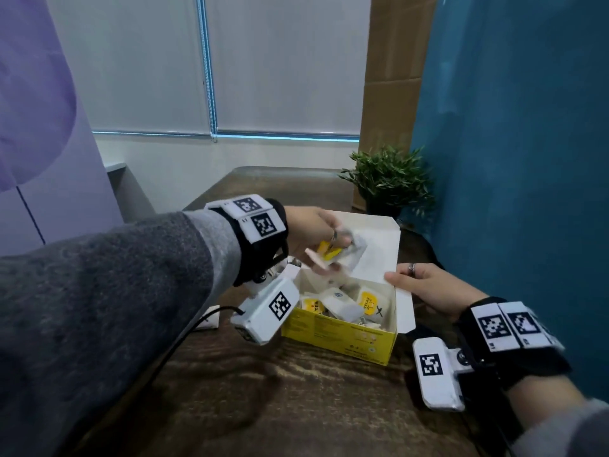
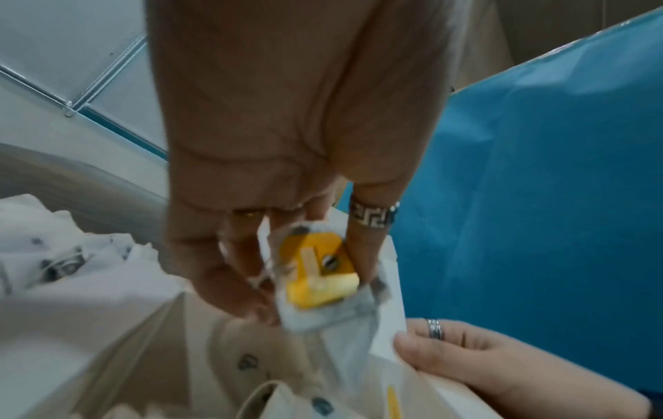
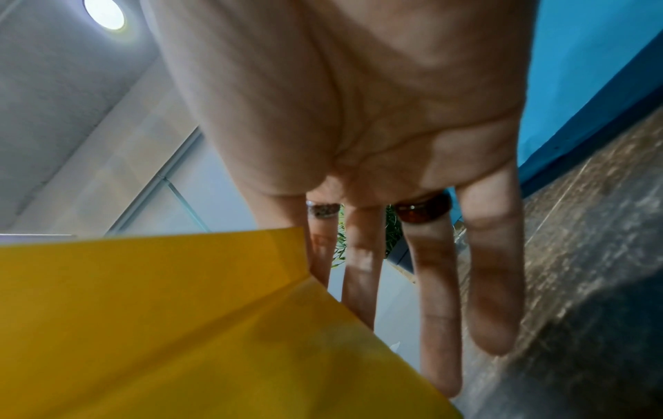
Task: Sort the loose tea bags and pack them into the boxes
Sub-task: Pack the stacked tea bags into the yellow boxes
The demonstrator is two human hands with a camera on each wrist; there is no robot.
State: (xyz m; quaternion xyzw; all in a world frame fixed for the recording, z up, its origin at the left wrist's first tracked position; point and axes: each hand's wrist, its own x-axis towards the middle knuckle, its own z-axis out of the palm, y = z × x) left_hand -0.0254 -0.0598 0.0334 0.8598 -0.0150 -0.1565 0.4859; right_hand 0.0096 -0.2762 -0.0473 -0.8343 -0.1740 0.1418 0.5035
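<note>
- We are seeing a dark wooden table (image 1: 296, 400) nearest us, with an open yellow cardboard box (image 1: 342, 338) sitting on it, its white lid flap (image 1: 375, 245) standing up at the far side.
- We are finding the box holding a loose heap of white paper tea bags with yellow labels (image 1: 346, 305).
- Our right hand (image 1: 428, 288) is resting at the right wall of the box, thumb lying on the lower edge of the lid flap; in the right wrist view the fingers (image 3: 495, 283) are stretching out straight beside the yellow wall, gripping nothing.
- Our left hand (image 1: 313, 232) is hovering above the far half of the box, fingers curling round a white tea bag with a yellow tag (image 2: 323, 277), pinching it between thumb and fingers; it is blurred, so we cannot tell whether more than one bag is in the grasp.
- A small green potted plant (image 1: 389, 176) is standing past the box, at the far right of the table, beside a blue wall panel (image 1: 514, 159).
- White roller blinds (image 1: 283, 64) are covering the window farthest off.
</note>
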